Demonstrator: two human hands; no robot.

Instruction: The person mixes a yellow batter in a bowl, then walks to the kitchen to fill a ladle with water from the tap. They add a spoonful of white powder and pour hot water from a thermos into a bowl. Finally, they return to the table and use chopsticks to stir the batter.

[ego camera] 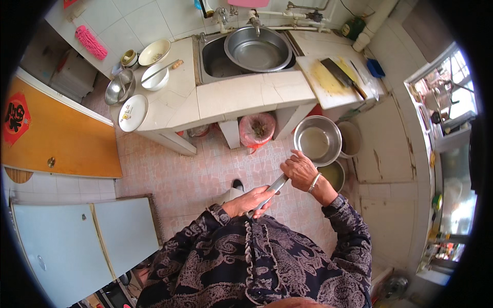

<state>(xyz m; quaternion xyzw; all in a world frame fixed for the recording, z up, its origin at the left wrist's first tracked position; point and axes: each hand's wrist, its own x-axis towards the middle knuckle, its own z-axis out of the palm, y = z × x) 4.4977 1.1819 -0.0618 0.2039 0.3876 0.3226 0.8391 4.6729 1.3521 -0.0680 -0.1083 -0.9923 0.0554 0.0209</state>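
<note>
A long, narrow silver-grey utensil (280, 183) slants across the space before my body; its exact kind cannot be told. My left hand (250, 200) holds it by the lower end, palm partly under it. The upper end is in the grip of my right hand (299, 171), which wears a bracelet at the wrist. Just beyond my right hand stands a stainless steel basin (314, 142) with some cloudy liquid in it. A second vessel holding yellowish liquid (334, 175) sits partly hidden behind my right wrist and that basin.
A large metal basin (259, 50) rests in the sink (213, 57). On the counter, right, a cleaver (341, 75) lies on a stained cutting board (321, 98). Bowls and a white plate (133, 112) stand left. Below is a lined waste bin (257, 129); a refrigerator (57, 235) stands lower left.
</note>
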